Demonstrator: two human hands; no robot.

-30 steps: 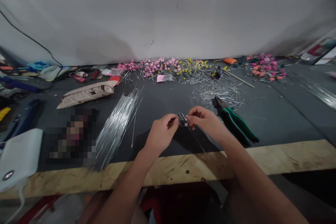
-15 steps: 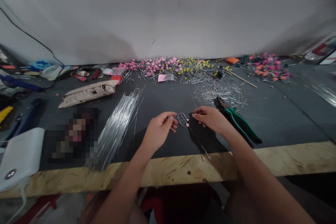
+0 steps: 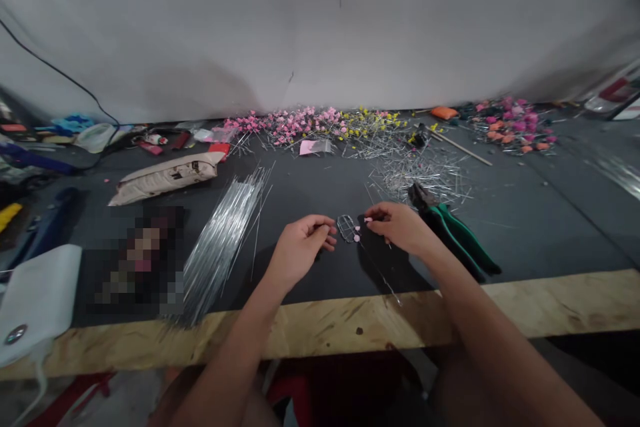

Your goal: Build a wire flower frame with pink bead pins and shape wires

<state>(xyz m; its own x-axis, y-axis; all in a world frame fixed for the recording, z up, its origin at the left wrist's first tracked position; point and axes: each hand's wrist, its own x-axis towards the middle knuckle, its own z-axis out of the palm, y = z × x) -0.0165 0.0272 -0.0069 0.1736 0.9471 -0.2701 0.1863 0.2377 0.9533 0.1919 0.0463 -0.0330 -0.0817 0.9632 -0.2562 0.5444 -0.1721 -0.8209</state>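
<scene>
A small wire-mesh oval (image 3: pixel 345 229) lies on the dark tabletop between my hands, with pink bits at its right edge and a long thin wire stem trailing toward the front edge. My left hand (image 3: pixel 303 245) hovers just left of it, fingers loosely curled and apart, nothing visible in them. To the right, my right hand (image 3: pixel 397 225) pinches a small pink flower (image 3: pixel 369 219), most of whose stem is hidden by the fingers. Green-handled pliers (image 3: pixel 457 233) lie beside my right wrist.
A bundle of straight wires (image 3: pixel 225 233) lies left of my hands. Pink flowers (image 3: pixel 300 123) and yellow flowers (image 3: pixel 377 122) on wires line the wall. Behind the pliers is a heap of loose wires (image 3: pixel 420 173). A white device (image 3: pixel 43 300) sits far left.
My right hand's fingers have shifted slightly, and the pink flower in them shows more clearly. My left hand has moved very little; the mesh piece stays in place.
</scene>
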